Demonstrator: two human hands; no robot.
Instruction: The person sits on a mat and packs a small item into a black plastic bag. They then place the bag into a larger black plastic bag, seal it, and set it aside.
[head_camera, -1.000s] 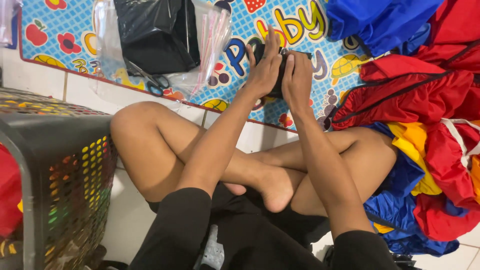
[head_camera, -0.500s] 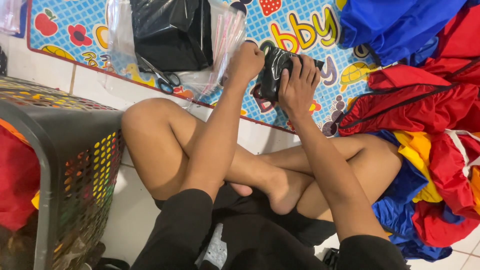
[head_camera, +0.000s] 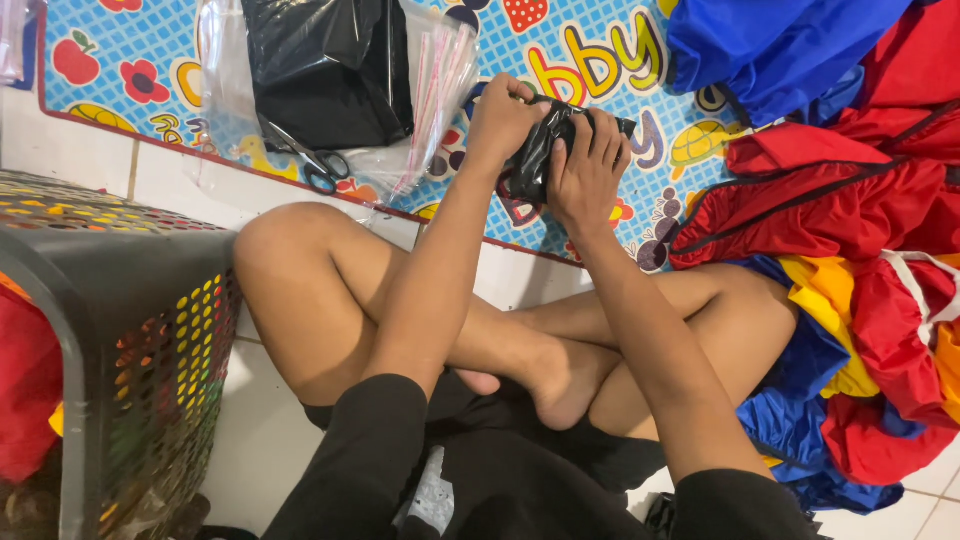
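Both my hands hold a small bundle of shiny black fabric (head_camera: 536, 152) above a colourful play mat (head_camera: 600, 60). My left hand (head_camera: 503, 118) grips its left side with the fingers curled over the top. My right hand (head_camera: 587, 170) presses on its right side, fingers spread across it. I sit cross-legged on the tiled floor, my bare legs under my forearms.
A clear plastic bag (head_camera: 420, 90) holding black material lies on the mat at the upper left, scissors (head_camera: 312, 160) at its lower edge. A dark perforated basket (head_camera: 110, 330) stands at the left. Red, blue and yellow garments (head_camera: 850, 230) are heaped on the right.
My hands have lifted the black bundle off the mat and drawn it closer. The left hand has closed over its top and the right hand has spread over it.
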